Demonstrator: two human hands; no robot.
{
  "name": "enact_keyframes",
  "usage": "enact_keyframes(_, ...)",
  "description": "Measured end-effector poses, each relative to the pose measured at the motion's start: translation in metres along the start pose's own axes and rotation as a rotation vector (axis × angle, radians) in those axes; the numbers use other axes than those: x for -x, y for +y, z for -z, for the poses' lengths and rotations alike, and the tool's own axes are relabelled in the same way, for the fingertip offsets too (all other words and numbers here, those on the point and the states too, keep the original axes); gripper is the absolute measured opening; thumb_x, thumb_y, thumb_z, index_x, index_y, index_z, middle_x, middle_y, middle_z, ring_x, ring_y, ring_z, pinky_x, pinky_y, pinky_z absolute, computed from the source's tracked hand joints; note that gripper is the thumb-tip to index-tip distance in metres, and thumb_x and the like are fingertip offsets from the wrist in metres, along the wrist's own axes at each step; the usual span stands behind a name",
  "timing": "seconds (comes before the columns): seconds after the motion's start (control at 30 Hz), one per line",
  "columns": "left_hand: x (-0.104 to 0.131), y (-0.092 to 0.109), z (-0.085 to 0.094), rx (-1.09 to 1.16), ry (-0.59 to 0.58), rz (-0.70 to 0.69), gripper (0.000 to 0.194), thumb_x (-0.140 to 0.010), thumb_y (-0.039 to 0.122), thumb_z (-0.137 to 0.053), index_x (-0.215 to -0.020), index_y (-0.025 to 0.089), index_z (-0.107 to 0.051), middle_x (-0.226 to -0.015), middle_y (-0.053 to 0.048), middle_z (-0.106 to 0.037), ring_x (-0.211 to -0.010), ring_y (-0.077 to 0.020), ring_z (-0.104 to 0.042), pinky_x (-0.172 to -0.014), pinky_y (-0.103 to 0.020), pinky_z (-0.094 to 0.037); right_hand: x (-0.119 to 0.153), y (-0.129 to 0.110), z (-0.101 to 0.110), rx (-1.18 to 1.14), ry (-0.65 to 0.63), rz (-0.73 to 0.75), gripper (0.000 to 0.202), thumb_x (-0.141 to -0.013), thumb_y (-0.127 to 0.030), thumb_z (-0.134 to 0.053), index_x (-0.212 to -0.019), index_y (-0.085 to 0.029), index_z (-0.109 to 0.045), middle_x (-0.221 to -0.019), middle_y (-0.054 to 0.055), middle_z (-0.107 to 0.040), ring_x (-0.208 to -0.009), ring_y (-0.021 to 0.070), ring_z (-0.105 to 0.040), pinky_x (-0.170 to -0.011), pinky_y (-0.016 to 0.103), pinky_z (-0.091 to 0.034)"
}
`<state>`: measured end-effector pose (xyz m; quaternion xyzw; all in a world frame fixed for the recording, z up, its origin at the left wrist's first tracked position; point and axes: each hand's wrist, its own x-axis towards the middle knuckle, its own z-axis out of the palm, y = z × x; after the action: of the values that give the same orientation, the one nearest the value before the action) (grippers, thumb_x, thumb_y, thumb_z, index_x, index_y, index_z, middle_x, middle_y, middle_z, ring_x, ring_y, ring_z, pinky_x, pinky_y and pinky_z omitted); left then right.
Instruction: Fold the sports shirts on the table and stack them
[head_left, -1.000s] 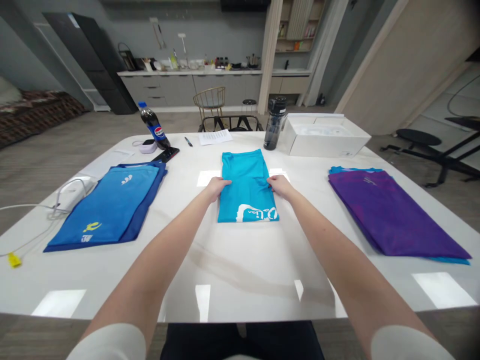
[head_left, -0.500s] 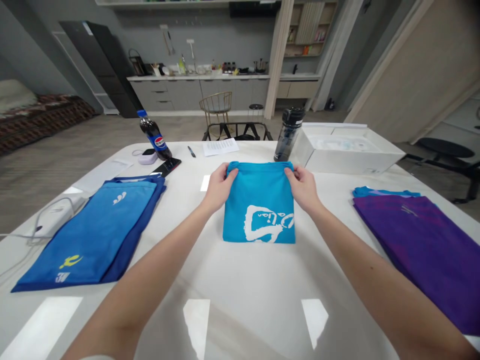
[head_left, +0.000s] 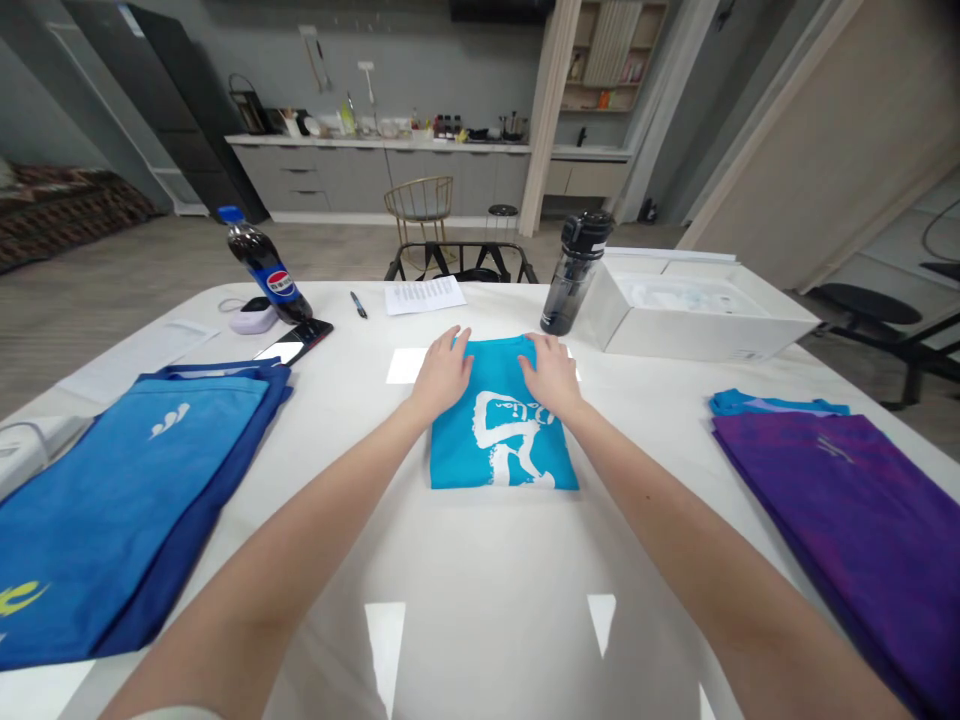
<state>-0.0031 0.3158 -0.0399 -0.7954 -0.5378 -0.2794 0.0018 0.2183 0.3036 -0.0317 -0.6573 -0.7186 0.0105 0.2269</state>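
A folded turquoise T-shirt (head_left: 456, 446) with white brush-style lettering lies flat on the white table straight ahead. My left hand (head_left: 442, 375) rests on its upper left corner, fingers stretched forward and thumb apart. On the upper right corner lies my right hand (head_left: 553, 376), likewise spread and pressed to the cloth. Neither hand grips the fabric. To the left are folded blue garments (head_left: 150, 480), stacked and partly cut off by the frame edge. A purple folded garment (head_left: 847, 510) lies at the right, with a turquoise piece (head_left: 776, 403) showing behind it.
Behind the shirt stand a dark water bottle (head_left: 574, 275) and a white open box (head_left: 690, 320). A cola bottle (head_left: 266, 268), a phone (head_left: 300, 342), a lilac case (head_left: 253, 317), a pen (head_left: 358, 305) and a printed sheet (head_left: 425, 294) sit toward the far left.
Both hands have let go of the shirt's top edge and now lie flat on it. The shirt has settled onto the table, with more lettering showing. My view has shifted slightly.
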Motion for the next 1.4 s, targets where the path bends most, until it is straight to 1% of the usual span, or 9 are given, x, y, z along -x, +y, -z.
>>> enact_keyframes(0.1,-0.003,0.016,-0.016,-0.052,-0.143,0.033,0.048,-0.103,0.03,-0.036,-0.146,0.014,-0.051,-0.154,-0.019,-0.048,-0.143,-0.0301,-0.045,-0.12,-0.05,-0.035,-0.001,-0.017,-0.009,0.013,-0.077,0.093,0.046,-0.104,-0.033,-0.035,-0.145,-0.02,-0.051,-0.148,0.016,-0.053,-0.129,0.0314,-0.05,-0.106,0.05,-0.043)
enact_keyframes(0.2,-0.002,0.021,-0.035,-0.089,-0.306,0.112,0.052,-0.105,0.038,-0.031,-0.15,0.018,-0.05,-0.16,-0.014,-0.043,-0.149,-0.0304,-0.038,-0.123,-0.054,-0.028,-0.001,-0.02,-0.028,0.047,-0.217,0.121,0.05,-0.107,-0.036,-0.027,-0.15,-0.024,-0.049,-0.159,0.009,-0.045,-0.144,0.0284,-0.039,-0.118,0.056,-0.029)
enact_keyframes(0.33,0.004,0.015,-0.043,-0.1,-0.337,0.157,0.059,-0.106,0.048,-0.027,-0.157,0.024,-0.041,-0.167,-0.008,-0.031,-0.156,-0.0303,-0.023,-0.127,-0.053,-0.018,0.001,-0.007,-0.039,0.084,-0.34,0.009,0.061,-0.107,-0.056,-0.021,-0.161,-0.031,-0.034,-0.17,0.003,-0.024,-0.156,0.0297,-0.017,-0.122,0.067,-0.012)
enact_keyframes(0.43,0.008,0.015,-0.033,-0.085,-0.315,0.141,0.06,-0.104,0.049,-0.033,-0.155,0.019,-0.045,-0.165,-0.012,-0.036,-0.154,-0.0315,-0.028,-0.127,-0.052,-0.019,0.004,0.004,-0.031,0.077,-0.357,-0.044,0.066,-0.106,-0.06,-0.02,-0.163,-0.028,-0.029,-0.171,0.003,-0.018,-0.157,0.029,-0.012,-0.123,0.067,-0.009)
enact_keyframes(0.6,0.036,0.044,-0.005,-0.036,-0.248,-0.028,0.047,-0.103,0.023,-0.033,-0.144,0.015,-0.057,-0.155,-0.013,-0.051,-0.145,-0.0247,-0.044,-0.126,-0.045,-0.024,0.032,0.001,-0.013,0.067,-0.297,-0.044,0.06,-0.108,-0.048,-0.021,-0.16,-0.022,-0.036,-0.169,0.01,-0.024,-0.156,0.0312,-0.02,-0.122,0.067,-0.012)
enact_keyframes(0.7,0.065,0.067,0.001,0.004,-0.333,0.06,0.048,-0.105,0.027,-0.029,-0.141,0.017,-0.059,-0.154,-0.012,-0.052,-0.144,-0.0263,-0.046,-0.122,-0.048,-0.032,0.066,-0.018,-0.011,0.01,-0.253,0.037,0.056,-0.109,-0.04,-0.018,-0.156,-0.021,-0.042,-0.167,0.01,-0.03,-0.154,0.028,-0.025,-0.123,0.061,-0.019)
enact_keyframes(0.8,0.09,0.079,-0.001,-0.039,-0.338,0.091,0.051,-0.105,0.03,-0.029,-0.15,0.02,-0.051,-0.162,-0.01,-0.042,-0.15,-0.0283,-0.037,-0.124,-0.052,-0.027,0.099,-0.034,-0.013,0.016,-0.247,0.1,0.055,-0.109,-0.04,-0.018,-0.157,-0.025,-0.042,-0.165,0.007,-0.036,-0.153,0.0273,-0.029,-0.123,0.059,-0.018)
enact_keyframes(0.97,0.111,0.078,0.0,-0.13,-0.256,0.097,0.056,-0.106,0.04,-0.026,-0.157,0.024,-0.043,-0.165,-0.009,-0.037,-0.153,-0.0295,-0.031,-0.125,-0.052,-0.022,0.123,-0.031,-0.008,0.112,-0.213,0.1,0.059,-0.108,-0.049,-0.023,-0.159,-0.025,-0.039,-0.166,0.005,-0.034,-0.153,0.0291,-0.026,-0.124,0.056,-0.019)
enact_keyframes(1.4,0.149,0.068,0.018,-0.1,-0.348,0.071,0.07,-0.102,0.065,-0.026,-0.161,0.028,-0.035,-0.17,-0.005,-0.025,-0.157,-0.0322,-0.019,-0.127,-0.052,-0.015,0.162,-0.014,0.014,0.169,-0.311,0.043,0.069,-0.102,-0.067,-0.023,-0.163,-0.034,-0.026,-0.172,0.002,-0.017,-0.156,0.0309,-0.017,-0.122,0.062,-0.015)
